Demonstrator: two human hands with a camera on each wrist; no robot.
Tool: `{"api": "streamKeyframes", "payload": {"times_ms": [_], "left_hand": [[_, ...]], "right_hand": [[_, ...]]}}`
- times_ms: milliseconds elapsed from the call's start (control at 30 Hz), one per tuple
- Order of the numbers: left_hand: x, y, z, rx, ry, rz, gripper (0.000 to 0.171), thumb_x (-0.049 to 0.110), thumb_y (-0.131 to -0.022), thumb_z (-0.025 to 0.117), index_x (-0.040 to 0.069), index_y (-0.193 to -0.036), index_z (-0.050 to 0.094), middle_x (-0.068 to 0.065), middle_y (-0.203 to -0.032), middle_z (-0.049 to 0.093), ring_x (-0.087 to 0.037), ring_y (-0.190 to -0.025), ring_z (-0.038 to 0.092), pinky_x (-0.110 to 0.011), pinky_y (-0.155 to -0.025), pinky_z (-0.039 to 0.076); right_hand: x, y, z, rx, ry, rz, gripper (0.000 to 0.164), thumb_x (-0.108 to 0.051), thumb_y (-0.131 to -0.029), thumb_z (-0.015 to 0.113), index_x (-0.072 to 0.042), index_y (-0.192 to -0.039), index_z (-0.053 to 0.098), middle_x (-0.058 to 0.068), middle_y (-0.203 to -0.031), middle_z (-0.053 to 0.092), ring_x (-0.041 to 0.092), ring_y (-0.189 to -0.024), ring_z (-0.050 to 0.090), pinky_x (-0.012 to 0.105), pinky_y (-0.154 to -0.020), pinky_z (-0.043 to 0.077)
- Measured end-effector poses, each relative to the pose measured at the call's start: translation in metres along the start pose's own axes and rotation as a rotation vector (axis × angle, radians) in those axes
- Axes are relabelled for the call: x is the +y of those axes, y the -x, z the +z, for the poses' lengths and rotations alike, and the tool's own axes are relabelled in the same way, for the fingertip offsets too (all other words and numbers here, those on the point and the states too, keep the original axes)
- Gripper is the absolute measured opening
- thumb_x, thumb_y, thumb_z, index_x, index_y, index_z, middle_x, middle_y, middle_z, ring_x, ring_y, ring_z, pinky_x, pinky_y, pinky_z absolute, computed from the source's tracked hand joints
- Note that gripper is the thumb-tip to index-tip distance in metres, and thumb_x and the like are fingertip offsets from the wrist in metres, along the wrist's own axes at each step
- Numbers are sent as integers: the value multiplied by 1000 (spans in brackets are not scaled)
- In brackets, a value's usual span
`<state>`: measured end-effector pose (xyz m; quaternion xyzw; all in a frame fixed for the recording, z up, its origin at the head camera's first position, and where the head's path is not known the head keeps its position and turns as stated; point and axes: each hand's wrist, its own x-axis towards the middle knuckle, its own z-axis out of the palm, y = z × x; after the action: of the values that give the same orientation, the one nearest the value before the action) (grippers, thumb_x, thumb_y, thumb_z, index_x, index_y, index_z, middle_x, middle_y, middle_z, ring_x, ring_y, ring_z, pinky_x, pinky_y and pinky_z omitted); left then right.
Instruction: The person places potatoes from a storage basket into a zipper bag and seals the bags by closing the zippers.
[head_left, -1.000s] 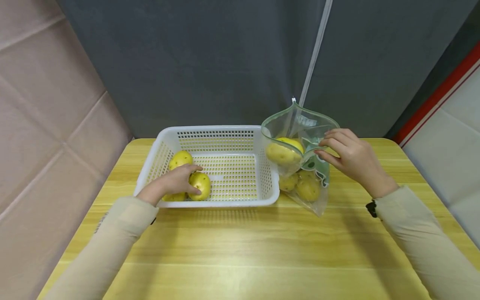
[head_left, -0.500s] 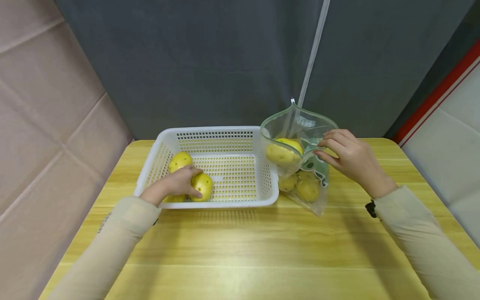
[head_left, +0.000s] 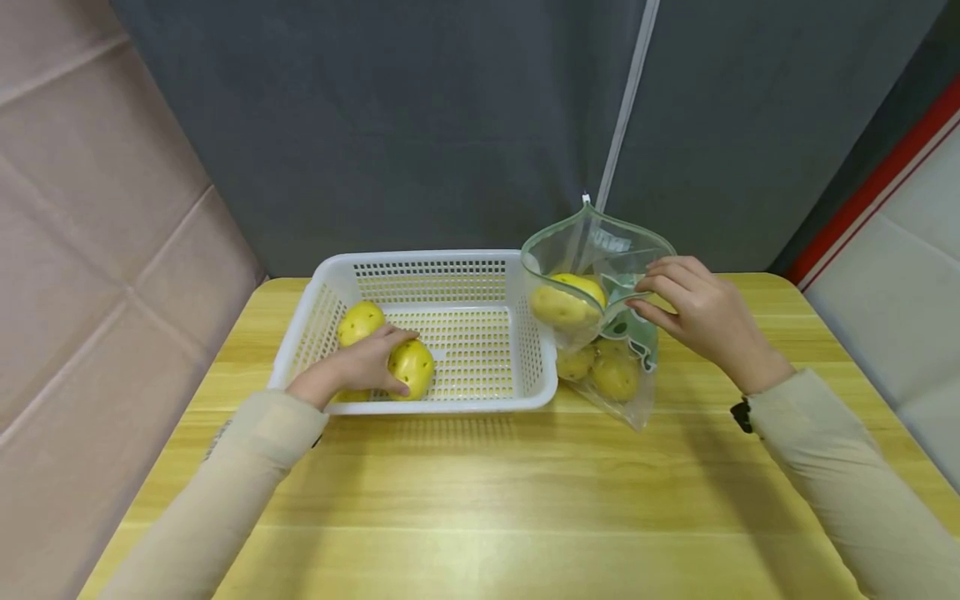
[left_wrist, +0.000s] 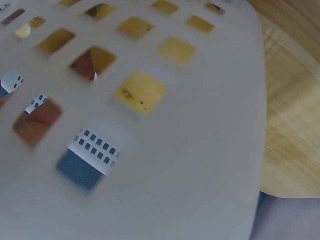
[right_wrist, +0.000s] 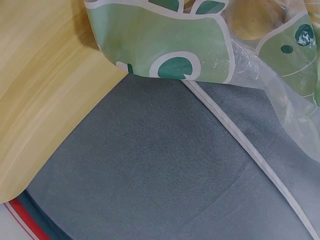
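In the head view my left hand (head_left: 363, 367) reaches into the white plastic basket (head_left: 450, 407) and grips a yellow potato (head_left: 413, 370) between thumb and fingers. Another potato (head_left: 361, 322) lies behind that hand, and part of one more (head_left: 352, 396) shows beneath it. My right hand (head_left: 701, 317) pinches the rim of a clear zip bag (head_left: 643, 408) with green print. The bag's mouth gapes; one potato (head_left: 567, 302) sits high inside, with others (head_left: 617, 373) lower down. The left wrist view is mostly basket wall (left_wrist: 210, 130); the right wrist view shows the bag's green print (right_wrist: 165, 40).
The basket and bag stand side by side on a wooden table (head_left: 480, 500). A grey curtain (head_left: 420, 133) hangs behind the table. Pale panels rise on the left (head_left: 97, 250) and right (head_left: 907, 317).
My left hand has moved slightly right inside the basket, and the gripped potato has shifted right with it. The right hand and the bag stay nearly still.
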<state>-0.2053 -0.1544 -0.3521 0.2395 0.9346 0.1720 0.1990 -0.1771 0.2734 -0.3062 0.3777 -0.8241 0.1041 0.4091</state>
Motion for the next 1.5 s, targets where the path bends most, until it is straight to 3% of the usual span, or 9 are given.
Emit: {"api": "streamKeyframes", "payload": {"times_ms": [333,667,1000,1100,1333,1500], "left_hand": [[3,-1,4,31,-1,-11,88,24,-75,80,3,-146,32,-26,-142,30,-39,-125,44,-55,-102,44],[4,-1,7,28,63,0,88,21,-74,80,8,-146,31,-25,-135,38,-35,-119,46,-53,-96,48],[4,-2,9,102,126,-12,86,16,-71,81,10,-142,33,-26,-135,28,-39,-116,47,-53,-91,50],[6,-2,5,142,148,-25,88,17,-70,81,11,-143,31,-27,-135,27,-41,-115,50,-54,-91,51],[16,-3,-11,228,215,-65,93,27,-73,80,15,-148,26,-26,-140,27,-40,-114,50,-52,-89,51],[28,-2,-26,301,286,-59,94,27,-74,80,18,-149,25,-24,-144,26,-40,-118,49,-51,-91,52]], "right_hand": [[0,-1,-1,-19,3,-8,54,-44,-98,43,1,-87,70,17,-88,69,32,-85,63,44,-68,56],[-1,0,-1,-8,9,-10,55,-45,-98,43,1,-86,70,17,-87,69,32,-84,63,44,-68,56],[0,1,-1,-5,-1,-12,54,-44,-97,44,1,-86,70,17,-87,69,32,-84,63,44,-69,55],[0,1,-1,-3,-6,-12,53,-44,-97,45,1,-86,70,17,-87,68,32,-84,63,44,-69,55],[1,3,-4,-89,21,8,49,-43,-97,46,0,-88,69,17,-90,68,31,-89,63,42,-72,56],[1,1,-3,-60,12,2,51,-44,-97,45,0,-87,69,16,-89,68,31,-87,63,43,-71,56]]}}
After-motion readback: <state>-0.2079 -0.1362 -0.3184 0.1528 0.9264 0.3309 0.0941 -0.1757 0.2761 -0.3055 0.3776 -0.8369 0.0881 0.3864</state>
